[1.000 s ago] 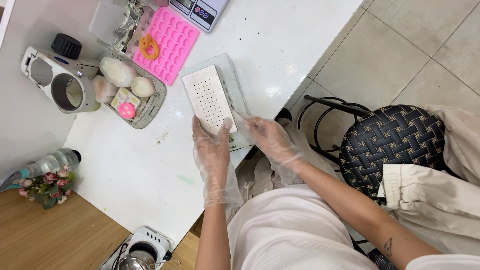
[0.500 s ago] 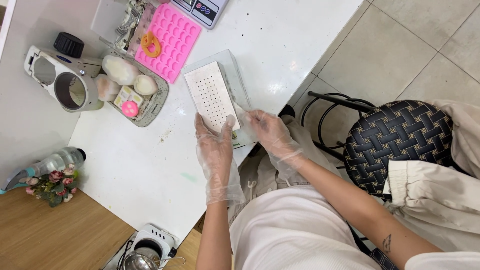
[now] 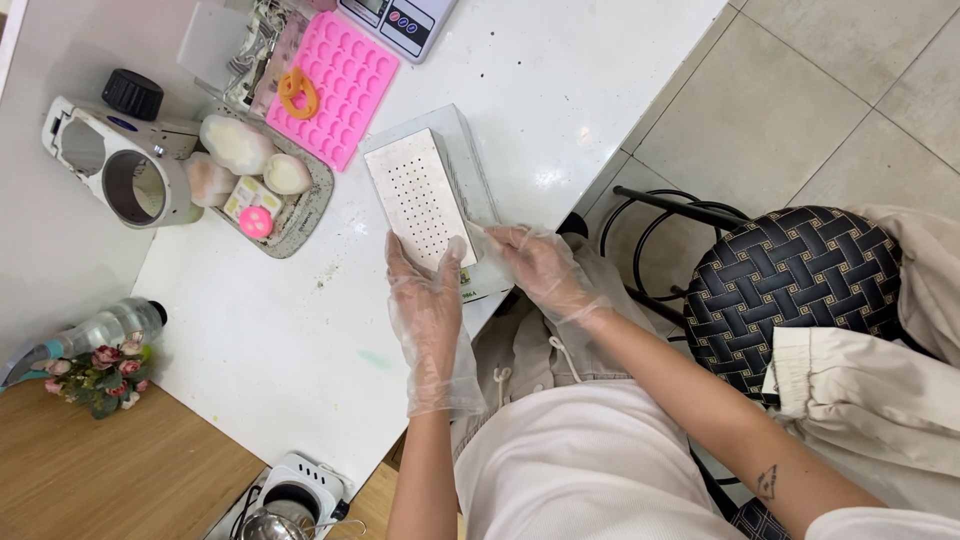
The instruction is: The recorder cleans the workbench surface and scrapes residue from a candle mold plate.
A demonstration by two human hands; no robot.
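Clear plastic gloves are worn on both hands. The left hand (image 3: 425, 300) is laid flat, fingers together and stretched forward, on the near end of a white perforated block (image 3: 420, 200), while the right hand (image 3: 535, 265) is curled at the block's near right corner, its fingertips pinched on the edge there. The block is seen resting on a white table (image 3: 560, 90), close to the table's right edge. Farther left, a pink silicone mould (image 3: 345, 85) and a grey tray (image 3: 300, 205) of small soaps are set out, with a digital scale (image 3: 400, 20) beyond them. A woven black chair (image 3: 790, 290) is placed to the right.
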